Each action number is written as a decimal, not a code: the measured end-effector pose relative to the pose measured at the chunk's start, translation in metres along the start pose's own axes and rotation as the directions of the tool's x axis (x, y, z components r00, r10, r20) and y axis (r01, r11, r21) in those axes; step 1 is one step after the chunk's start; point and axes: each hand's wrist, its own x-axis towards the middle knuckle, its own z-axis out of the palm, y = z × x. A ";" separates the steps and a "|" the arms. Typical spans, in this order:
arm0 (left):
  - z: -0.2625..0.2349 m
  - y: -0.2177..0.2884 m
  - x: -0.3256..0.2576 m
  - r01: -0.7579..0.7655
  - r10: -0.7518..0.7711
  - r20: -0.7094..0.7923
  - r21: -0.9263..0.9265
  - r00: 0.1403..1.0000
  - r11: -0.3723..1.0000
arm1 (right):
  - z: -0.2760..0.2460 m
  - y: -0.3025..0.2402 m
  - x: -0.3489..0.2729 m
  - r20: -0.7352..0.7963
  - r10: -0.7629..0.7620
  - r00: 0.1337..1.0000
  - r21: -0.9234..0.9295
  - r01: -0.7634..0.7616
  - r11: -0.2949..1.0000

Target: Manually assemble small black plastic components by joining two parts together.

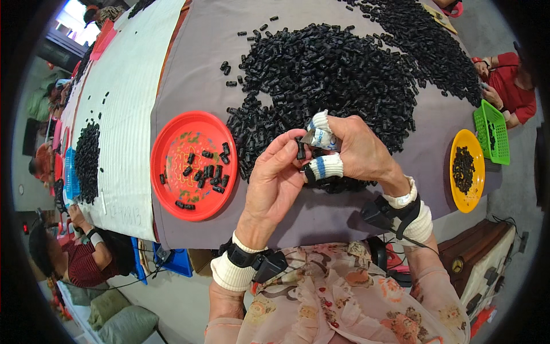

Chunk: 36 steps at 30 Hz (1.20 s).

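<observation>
The left hand (270, 182) pinches a black piece (301, 150) between thumb and fingertips; the right hand (365, 150) curls just beside it, its grip unclear. Both forearms (226, 301) angle inward, a black pile (321, 71) beyond the hands.

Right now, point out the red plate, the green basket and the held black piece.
Red plate (157, 156): head view, left part of its bare rim.
Green basket (502, 133): head view, right-hand side wall.
Held black piece (301, 151): head view, middle of its visible side.
</observation>
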 end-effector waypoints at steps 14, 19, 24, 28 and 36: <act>-0.004 0.000 0.001 -0.037 0.034 0.036 0.088 0.999 0.995 | -0.002 -0.006 0.004 0.062 0.080 0.995 -0.090 -0.074 0.993; -0.005 0.000 0.000 -0.052 0.050 0.020 0.117 0.999 0.992 | -0.001 -0.005 0.004 0.079 0.053 0.995 -0.078 -0.047 0.996; -0.006 0.000 -0.002 -0.066 0.063 0.029 0.120 0.998 0.990 | 0.000 -0.006 0.005 0.096 0.053 0.994 -0.088 -0.045 0.995; -0.004 0.001 -0.002 -0.078 0.074 0.039 0.141 0.997 0.987 | 0.002 -0.001 0.005 0.104 0.007 0.995 -0.153 0.009 0.988; -0.003 0.001 -0.001 -0.103 0.106 -0.004 0.195 0.994 0.975 | 0.005 0.001 0.004 0.121 0.001 0.993 -0.217 0.025 0.976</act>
